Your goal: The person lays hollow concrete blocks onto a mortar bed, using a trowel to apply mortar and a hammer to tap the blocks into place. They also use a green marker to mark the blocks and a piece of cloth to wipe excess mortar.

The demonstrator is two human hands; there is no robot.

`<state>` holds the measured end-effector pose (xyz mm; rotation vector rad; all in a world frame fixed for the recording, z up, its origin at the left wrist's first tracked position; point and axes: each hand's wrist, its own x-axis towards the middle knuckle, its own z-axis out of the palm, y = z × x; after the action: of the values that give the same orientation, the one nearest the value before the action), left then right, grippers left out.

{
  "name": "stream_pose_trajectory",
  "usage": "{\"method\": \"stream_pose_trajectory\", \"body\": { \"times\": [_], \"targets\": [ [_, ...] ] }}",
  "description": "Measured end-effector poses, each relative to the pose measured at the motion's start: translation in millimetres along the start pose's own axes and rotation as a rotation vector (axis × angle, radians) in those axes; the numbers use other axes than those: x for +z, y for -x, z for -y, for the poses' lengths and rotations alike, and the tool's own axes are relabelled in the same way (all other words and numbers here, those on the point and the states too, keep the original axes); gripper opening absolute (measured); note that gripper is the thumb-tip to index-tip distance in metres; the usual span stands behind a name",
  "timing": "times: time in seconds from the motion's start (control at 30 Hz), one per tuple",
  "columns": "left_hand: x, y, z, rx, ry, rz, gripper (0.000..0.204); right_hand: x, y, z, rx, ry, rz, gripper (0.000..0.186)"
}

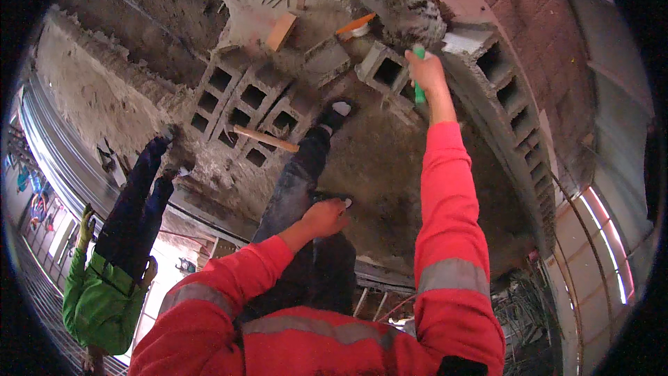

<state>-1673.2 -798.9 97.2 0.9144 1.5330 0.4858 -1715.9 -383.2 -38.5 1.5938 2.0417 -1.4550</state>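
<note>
My right hand is closed around a green tool handle, held upright in the picture beside a grey hollow concrete block. The working end of this tool cannot be made out. My left hand is over my bent leg, its fingers curled; whatever they may hold is hidden. Close to the right hand, a rough mound of grey mortar lies at the far end. An orange-and-white tool rests just left of the mound.
Several hollow blocks stand left of my foot, with a wooden stick across them. A block wall curves along the right. A wooden piece lies beyond. At left, a person in green stands near a trench.
</note>
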Motion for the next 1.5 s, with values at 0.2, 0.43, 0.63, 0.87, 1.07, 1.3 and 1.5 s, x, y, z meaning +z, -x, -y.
{"method": "stream_pose_trajectory", "body": {
  "times": [0.2,0.43,0.63,0.87,1.07,1.3,1.5],
  "targets": [
    [-4,-2,2,-0.066,0.038,-0.009,0.029,3,-33,100,0.032,0.356,-0.171,0.038],
    [-7,-11,-10,-0.093,0.032,0.031,0.03,5,8,72,-0.06,0.488,-0.286,0.045],
    [5,-14,-8,-0.106,-0.027,-0.006,0.031,4,56,64,-0.07,0.383,-0.313,0.051],
    [-3,-23,-13,-0.103,-0.004,0.126,0.03,-28,-29,89,-0.165,0.281,-0.293,0.034],
    [-18,-21,-21,-0.141,-0.009,0.099,0.031,60,78,7,-0.338,0.03,-0.489,0.051],
    [-2,-17,-1,-0.116,-0.077,0.156,0.03,108,64,-84,0.01,0.156,-0.186,0.036],
    [-10,-20,-12,-0.121,-0.03,0.192,0.027,75,17,-71,-0.047,0.241,-0.21,0.032]
  ]
}}
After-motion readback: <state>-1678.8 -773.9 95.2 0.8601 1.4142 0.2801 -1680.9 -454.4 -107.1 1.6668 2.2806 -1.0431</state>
